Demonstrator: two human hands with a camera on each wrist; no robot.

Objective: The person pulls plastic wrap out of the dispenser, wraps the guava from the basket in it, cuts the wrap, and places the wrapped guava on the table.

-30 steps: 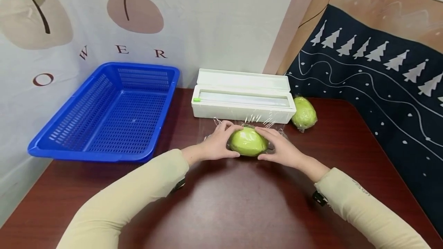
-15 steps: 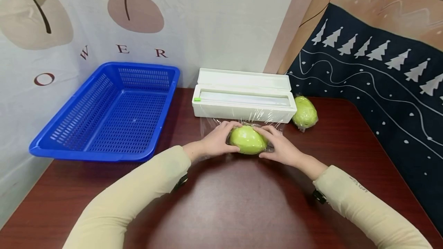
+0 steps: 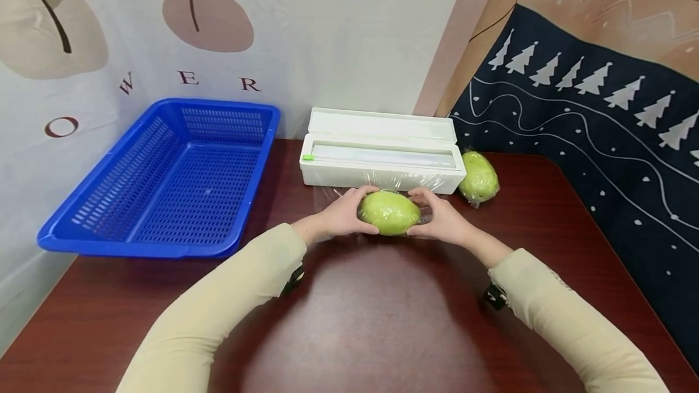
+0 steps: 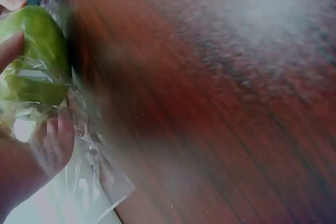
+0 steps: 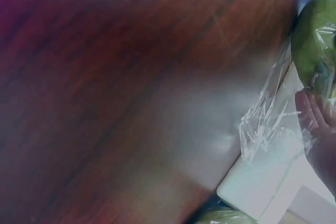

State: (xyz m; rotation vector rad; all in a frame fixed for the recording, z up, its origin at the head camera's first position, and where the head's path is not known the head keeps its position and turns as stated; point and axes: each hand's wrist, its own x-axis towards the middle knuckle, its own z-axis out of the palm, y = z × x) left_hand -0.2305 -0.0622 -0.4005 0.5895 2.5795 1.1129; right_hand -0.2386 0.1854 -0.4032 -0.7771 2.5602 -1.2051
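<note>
A light green oval fruit (image 3: 390,213) with cling film over it is held between both hands, just in front of the white film box. My left hand (image 3: 345,213) grips its left end, thumb at the near side and fingers at the far side. At the right end, my right hand (image 3: 443,219) holds it with thumb and curled fingers. Loose cling film (image 4: 89,166) trails from the fruit towards the box in the left wrist view. The right wrist view shows crumpled film (image 5: 262,124) beside the fruit (image 5: 312,45). The fruit's underside is hidden.
The white cling film box (image 3: 382,178) stands behind the hands, lid raised, with a green slider at its left end. A second wrapped green fruit (image 3: 479,178) lies at its right. A blue plastic basket (image 3: 246,211) sits at the left on the dark red table (image 3: 355,332).
Both hands have moved slightly away from the body with the fruit, nearer the box. The fruit has turned a little, and the right hand's fingers have become more bent.
</note>
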